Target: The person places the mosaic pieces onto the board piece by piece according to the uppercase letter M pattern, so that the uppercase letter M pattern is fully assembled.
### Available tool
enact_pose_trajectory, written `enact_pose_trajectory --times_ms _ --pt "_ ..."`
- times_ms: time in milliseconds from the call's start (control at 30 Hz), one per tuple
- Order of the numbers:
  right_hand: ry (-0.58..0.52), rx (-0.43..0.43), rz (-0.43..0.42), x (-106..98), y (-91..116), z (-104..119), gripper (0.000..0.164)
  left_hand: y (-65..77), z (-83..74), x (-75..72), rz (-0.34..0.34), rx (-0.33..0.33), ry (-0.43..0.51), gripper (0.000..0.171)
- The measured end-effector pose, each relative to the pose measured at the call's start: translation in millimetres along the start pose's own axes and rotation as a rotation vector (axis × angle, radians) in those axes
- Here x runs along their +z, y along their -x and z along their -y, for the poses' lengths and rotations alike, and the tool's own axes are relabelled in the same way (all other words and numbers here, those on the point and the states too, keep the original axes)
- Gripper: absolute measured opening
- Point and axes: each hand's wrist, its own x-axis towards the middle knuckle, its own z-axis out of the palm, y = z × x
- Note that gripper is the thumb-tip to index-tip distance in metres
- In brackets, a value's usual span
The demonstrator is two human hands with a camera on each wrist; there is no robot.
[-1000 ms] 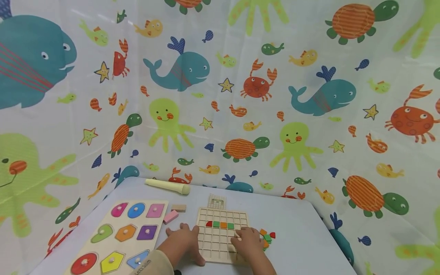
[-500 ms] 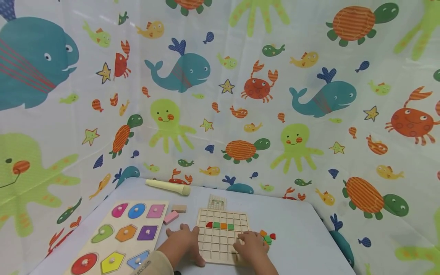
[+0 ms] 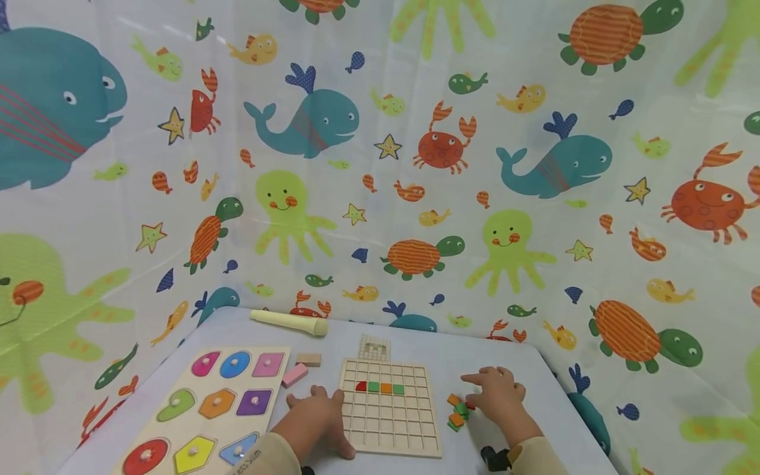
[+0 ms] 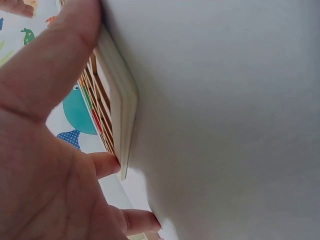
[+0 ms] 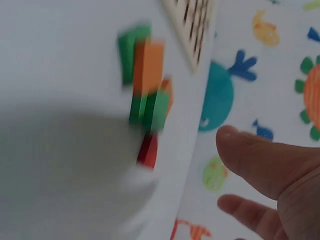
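Note:
A square wooden grid board (image 3: 388,419) lies on the table, with a row of small tiles (image 3: 380,388) in its upper part: a red rounded one, then green and orange ones. My left hand (image 3: 317,417) spreads at the board's left side; in the left wrist view its thumb (image 4: 65,55) and one finger touch the board's edge (image 4: 122,100). Right of the board is a loose pile of orange, green and red blocks (image 5: 149,67). Above and right of this pile, my right hand (image 3: 499,396) is raised with fingers apart, holding nothing.
At left lies a shape puzzle board (image 3: 222,389) with knobbed pieces. Near it are a pink block (image 3: 295,375) and a plain wooden block (image 3: 309,359). A cream microphone-shaped object (image 3: 289,322) and a small patterned card (image 3: 375,347) lie farther back. A sea-animal curtain (image 3: 368,198) surrounds the table.
My right hand has left the board's right side and moved right, past the loose blocks, uncovering the board's lower right corner. My left hand stays in place; the row of tiles looks the same.

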Motion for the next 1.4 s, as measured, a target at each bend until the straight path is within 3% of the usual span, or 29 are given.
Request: enact_pose_trajectory --times_ms 267,467,667,1000,1400 --pt "0.103 -0.110 0.054 -15.1 -19.5 -36.3 0.034 1.2 1.1 -2.6 -0.008 0.003 -0.007 0.105" --pt "0.104 -0.125 0.122 -5.4 -27.8 -40.2 0.036 -1.9 3.8 1.6 0.004 -0.002 0.011 0.106" --pt "0.074 -0.195 0.129 6.5 -31.2 -37.1 0.035 -3.6 3.8 2.8 0.003 0.003 0.010 0.106" --pt "0.024 -0.175 0.138 13.5 -36.3 -41.0 0.026 2.3 0.3 2.1 -0.003 0.001 0.020 0.105" --pt "0.010 -0.160 0.104 26.2 -42.5 -49.3 0.021 -2.0 1.0 2.9 0.003 -0.010 0.025 0.109"
